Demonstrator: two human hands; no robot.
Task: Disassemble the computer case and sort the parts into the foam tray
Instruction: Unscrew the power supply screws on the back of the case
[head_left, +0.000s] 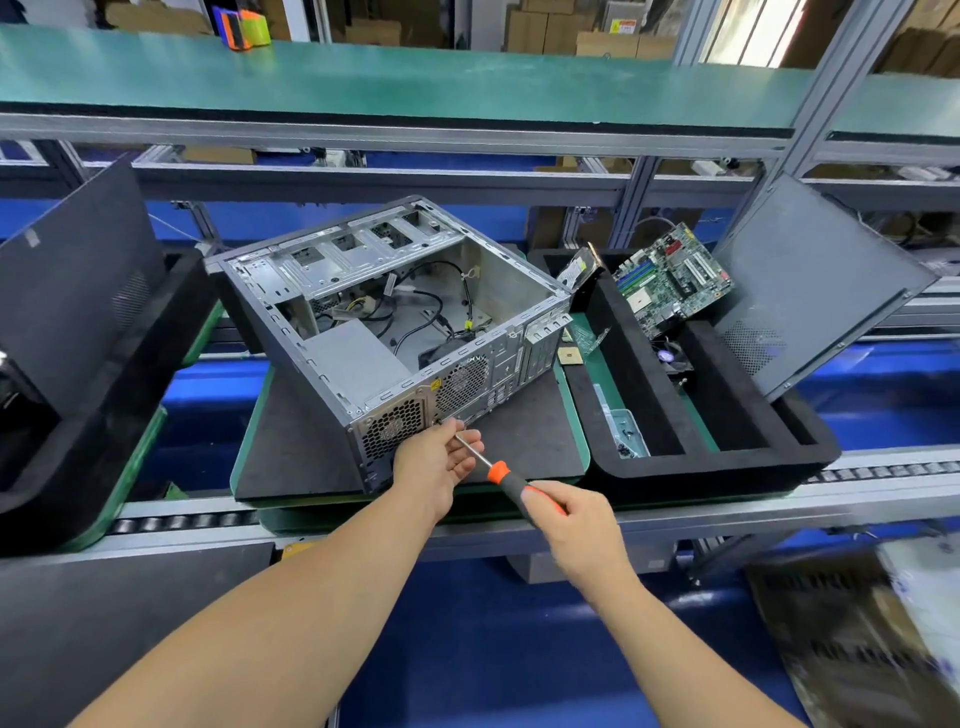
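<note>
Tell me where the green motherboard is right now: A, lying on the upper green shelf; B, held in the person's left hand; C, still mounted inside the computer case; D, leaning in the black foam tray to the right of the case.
D: the motherboard leans in the far end of the foam tray, right of the open computer case, which holds only cables and a power supply.

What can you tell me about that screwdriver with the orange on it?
The screwdriver with the black and orange handle and thin silver metal shaft slants up to the left, its tip at the rear panel of the open grey metal computer case, near the round fan grille. The right hand grips the handle, and the left hand cradles the shaft with loosely curled fingers close to the tip.
</note>
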